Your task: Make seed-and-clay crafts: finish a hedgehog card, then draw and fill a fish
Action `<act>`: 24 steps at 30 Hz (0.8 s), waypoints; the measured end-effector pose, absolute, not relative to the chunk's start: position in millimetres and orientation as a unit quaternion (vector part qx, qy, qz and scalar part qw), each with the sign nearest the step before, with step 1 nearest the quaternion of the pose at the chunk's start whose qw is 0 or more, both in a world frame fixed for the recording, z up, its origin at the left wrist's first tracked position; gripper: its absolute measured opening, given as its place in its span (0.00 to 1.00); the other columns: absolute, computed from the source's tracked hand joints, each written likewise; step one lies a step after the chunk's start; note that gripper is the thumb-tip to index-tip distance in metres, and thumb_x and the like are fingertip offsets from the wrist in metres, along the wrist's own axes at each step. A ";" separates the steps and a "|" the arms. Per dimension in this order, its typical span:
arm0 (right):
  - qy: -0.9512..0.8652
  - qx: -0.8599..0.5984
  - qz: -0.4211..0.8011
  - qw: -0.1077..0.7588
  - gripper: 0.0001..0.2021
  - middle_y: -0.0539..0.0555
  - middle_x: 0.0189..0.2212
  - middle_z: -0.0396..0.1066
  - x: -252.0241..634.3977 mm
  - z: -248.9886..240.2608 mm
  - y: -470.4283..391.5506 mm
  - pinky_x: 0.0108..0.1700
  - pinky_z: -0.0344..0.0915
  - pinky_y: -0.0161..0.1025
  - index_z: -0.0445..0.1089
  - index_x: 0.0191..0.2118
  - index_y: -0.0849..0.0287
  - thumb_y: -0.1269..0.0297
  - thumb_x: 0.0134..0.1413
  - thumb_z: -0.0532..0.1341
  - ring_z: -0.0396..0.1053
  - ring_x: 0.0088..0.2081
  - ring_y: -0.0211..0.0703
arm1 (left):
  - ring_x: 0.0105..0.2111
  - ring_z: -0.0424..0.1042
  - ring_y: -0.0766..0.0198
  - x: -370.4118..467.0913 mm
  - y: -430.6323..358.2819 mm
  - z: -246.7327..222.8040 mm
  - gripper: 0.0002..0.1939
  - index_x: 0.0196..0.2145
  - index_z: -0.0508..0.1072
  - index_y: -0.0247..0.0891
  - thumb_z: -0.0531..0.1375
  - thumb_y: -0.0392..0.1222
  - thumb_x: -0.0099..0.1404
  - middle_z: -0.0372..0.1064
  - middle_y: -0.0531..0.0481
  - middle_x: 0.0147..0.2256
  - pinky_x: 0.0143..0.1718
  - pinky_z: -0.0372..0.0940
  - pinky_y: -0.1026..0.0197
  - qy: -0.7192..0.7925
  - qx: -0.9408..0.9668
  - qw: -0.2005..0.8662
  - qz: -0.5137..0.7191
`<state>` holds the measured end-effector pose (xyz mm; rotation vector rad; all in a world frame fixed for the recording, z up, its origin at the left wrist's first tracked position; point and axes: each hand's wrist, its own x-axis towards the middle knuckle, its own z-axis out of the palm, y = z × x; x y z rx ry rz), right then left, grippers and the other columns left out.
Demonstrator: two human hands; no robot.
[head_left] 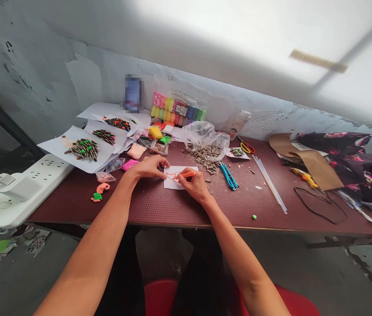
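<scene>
A small white paper [172, 183] lies on the dark red table, with an orange curved line [171, 175] on it. My right hand [195, 184] is closed around an orange pen [188, 174], its tip down at the paper near the line. At the paper's left edge is my left hand [152, 168], fingers bent and apart, fingertips touching the paper's edge and nothing held in them. Loose striped seeds [208, 153] lie behind and to the right of the paper, partly in a clear plastic bag [202, 131].
Left: seed-covered hedgehog pictures [85, 149], clay pieces [96, 197], a white power strip [21, 193]. Behind: coloured clay packs [177, 109]. Right: blue-handled pliers [228, 176], scissors [247, 147], glue sticks [270, 184], a yellow glue gun [307, 177] and floral cloth [347, 158].
</scene>
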<state>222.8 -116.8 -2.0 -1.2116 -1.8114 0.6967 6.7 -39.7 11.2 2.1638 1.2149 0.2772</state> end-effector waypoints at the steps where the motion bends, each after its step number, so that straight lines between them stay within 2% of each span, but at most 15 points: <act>1: -0.721 -0.479 0.282 0.415 0.12 0.51 0.25 0.73 222.6 -1.9 -116.9 0.27 0.56 0.34 0.76 0.27 0.60 0.60 0.57 0.61 0.62 0.23 0.34 | 0.47 0.70 0.51 6.6 -39.4 10.9 0.29 0.49 0.77 0.39 0.67 0.51 0.48 0.74 0.44 0.48 0.46 0.65 0.56 0.461 0.822 0.318 0.106; 14: -0.705 -0.484 0.314 0.412 0.13 0.52 0.25 0.74 220.6 1.0 -117.3 0.27 0.56 0.34 0.77 0.27 0.59 0.59 0.56 0.61 0.63 0.24 0.35 | 0.47 0.70 0.51 6.9 -41.1 13.1 0.29 0.49 0.77 0.38 0.66 0.51 0.49 0.73 0.43 0.49 0.47 0.65 0.56 0.461 0.823 0.316 0.103; 18: -0.671 -0.513 0.302 0.441 0.11 0.50 0.21 0.70 223.3 3.9 -115.5 0.27 0.57 0.34 0.72 0.25 0.58 0.59 0.53 0.60 0.63 0.23 0.36 | 0.47 0.70 0.51 7.6 -41.2 13.6 0.30 0.50 0.76 0.38 0.66 0.51 0.49 0.73 0.43 0.49 0.46 0.65 0.55 0.465 0.821 0.315 0.100; 24: -0.631 -0.550 0.295 0.461 0.09 0.46 0.17 0.62 229.4 5.9 -114.4 0.24 0.52 0.33 0.62 0.22 0.56 0.61 0.50 0.57 0.55 0.20 0.34 | 0.46 0.71 0.52 7.5 -39.0 10.5 0.29 0.49 0.77 0.39 0.66 0.51 0.49 0.74 0.44 0.49 0.45 0.65 0.57 0.459 0.826 0.312 0.100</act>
